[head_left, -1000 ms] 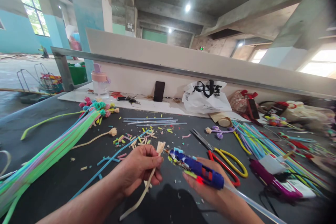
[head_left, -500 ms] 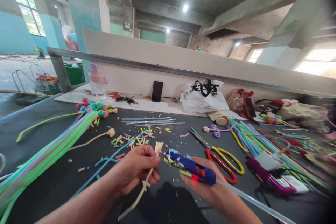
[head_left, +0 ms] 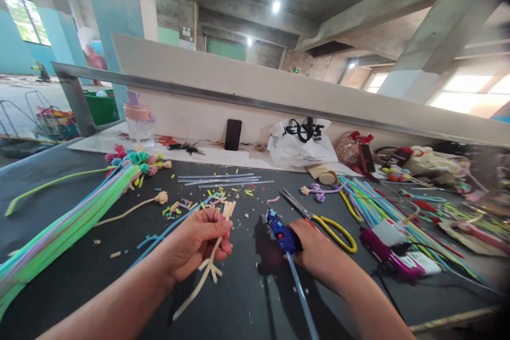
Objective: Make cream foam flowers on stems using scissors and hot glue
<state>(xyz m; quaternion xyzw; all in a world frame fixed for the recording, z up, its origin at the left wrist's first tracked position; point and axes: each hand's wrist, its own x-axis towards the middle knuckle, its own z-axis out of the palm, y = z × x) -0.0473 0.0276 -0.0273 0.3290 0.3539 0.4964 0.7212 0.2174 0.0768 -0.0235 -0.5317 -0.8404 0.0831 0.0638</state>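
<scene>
My left hand (head_left: 201, 239) pinches a cream fuzzy stem (head_left: 207, 271) just below its bunched top, with small branches and a long tail hanging under the fingers. To its right, my right hand (head_left: 311, 244) is closed around the blue glue gun (head_left: 282, 234), whose tip points away from me and a clear glue stick (head_left: 303, 295) trails from its back. The gun is apart from the stem. Scissors (head_left: 314, 216) with yellow and red handles lie just beyond my right hand.
A bundle of green and purple stems (head_left: 91, 207) lies left. Clear sticks (head_left: 223, 179) and cut scraps (head_left: 179, 208) lie ahead. More stems (head_left: 366, 202) and a purple tool (head_left: 390, 255) are right. A phone (head_left: 233, 134) leans against the back panel.
My right hand has drawn the glue gun away from the stem's top and turned it, so its tip points forward. My left hand has moved slightly left and up with the stem.
</scene>
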